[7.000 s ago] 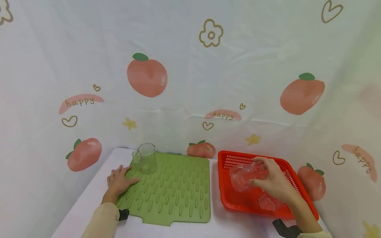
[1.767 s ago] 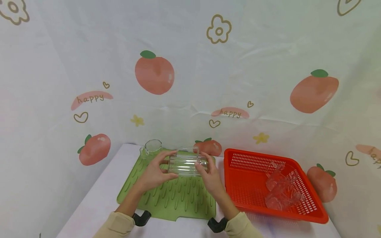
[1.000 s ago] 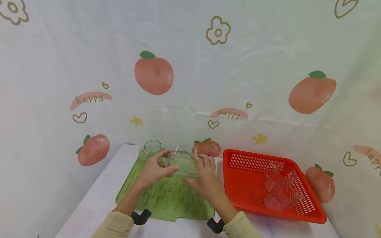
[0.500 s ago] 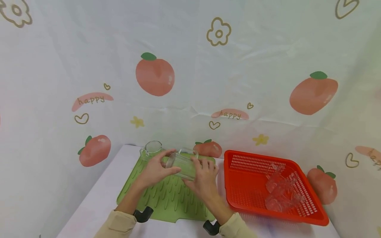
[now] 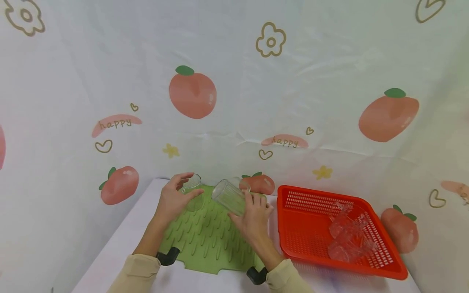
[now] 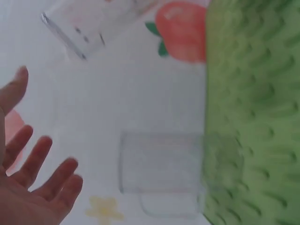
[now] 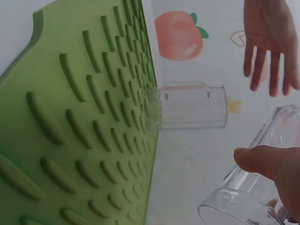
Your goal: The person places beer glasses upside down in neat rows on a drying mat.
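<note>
My right hand (image 5: pixel 253 219) holds a clear glass mug (image 5: pixel 227 196) tilted above the mat, one round end up and to the left, its handle on the far side. In the right wrist view the thumb (image 7: pixel 262 160) lies along the mug's wall. My left hand (image 5: pixel 172 201) is off that mug, fingers apart with nothing in them. From the head it overlaps a second clear mug (image 5: pixel 195 202), which stands upright at the back left of the green ridged mat (image 5: pixel 209 244). The left wrist view shows a gap between the left hand and this standing mug (image 6: pixel 161 161).
A red perforated basket (image 5: pixel 293 254) stands on the right of the white table (image 5: pixel 172 278). Several clear mugs (image 5: pixel 346 240) lie jumbled in its right half. A white printed cloth (image 5: pixel 234 101) hangs behind the table and at its sides.
The right hand brought a mug from the basket over the mat, and both hands held it sideways. Now the left hand has let go and moved left; the mug is tilted more upright.
</note>
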`<act>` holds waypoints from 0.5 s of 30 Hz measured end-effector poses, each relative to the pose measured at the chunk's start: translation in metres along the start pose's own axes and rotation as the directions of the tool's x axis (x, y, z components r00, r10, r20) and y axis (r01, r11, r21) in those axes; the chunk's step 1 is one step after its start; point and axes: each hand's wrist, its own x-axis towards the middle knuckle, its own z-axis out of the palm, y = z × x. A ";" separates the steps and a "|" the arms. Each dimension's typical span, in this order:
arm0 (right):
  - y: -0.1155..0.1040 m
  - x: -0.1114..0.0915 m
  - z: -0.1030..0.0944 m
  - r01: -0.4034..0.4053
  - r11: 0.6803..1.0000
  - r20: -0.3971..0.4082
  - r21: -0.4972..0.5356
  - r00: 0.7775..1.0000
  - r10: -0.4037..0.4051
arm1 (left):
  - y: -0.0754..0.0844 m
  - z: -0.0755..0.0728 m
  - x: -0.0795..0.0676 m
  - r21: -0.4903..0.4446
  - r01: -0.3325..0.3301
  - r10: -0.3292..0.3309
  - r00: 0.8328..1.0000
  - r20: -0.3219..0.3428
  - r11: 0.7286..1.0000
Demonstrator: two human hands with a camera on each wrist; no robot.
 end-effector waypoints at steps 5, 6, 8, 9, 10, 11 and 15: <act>0.004 0.001 0.004 -0.025 0.998 0.020 0.057 1.000 0.024 | -0.029 -0.011 0.008 0.083 0.106 -0.099 0.992 -0.084 0.991; 0.004 0.000 0.005 -0.025 0.997 0.020 0.067 1.000 0.024 | -0.036 -0.014 0.009 0.103 0.126 -0.118 0.989 -0.087 0.987; 0.005 0.000 0.007 -0.028 0.996 0.025 0.091 0.999 0.026 | -0.049 -0.019 0.010 0.145 0.155 -0.145 0.986 -0.076 0.977; 0.005 0.000 0.007 -0.033 0.995 0.028 0.098 0.999 0.030 | -0.054 -0.021 0.010 0.171 0.166 -0.158 0.986 -0.062 0.971; 0.006 0.000 0.007 -0.040 0.994 0.028 0.106 0.999 0.037 | -0.060 -0.023 0.011 0.198 0.174 -0.170 0.985 -0.039 0.965; 0.006 0.001 0.008 -0.051 0.992 0.029 0.115 0.998 0.048 | -0.064 -0.025 0.011 0.224 0.179 -0.180 0.984 -0.013 0.958; 0.005 0.003 0.008 -0.117 0.981 0.061 0.155 0.992 0.109 | -0.077 -0.029 0.010 0.309 0.194 -0.229 0.970 0.081 0.931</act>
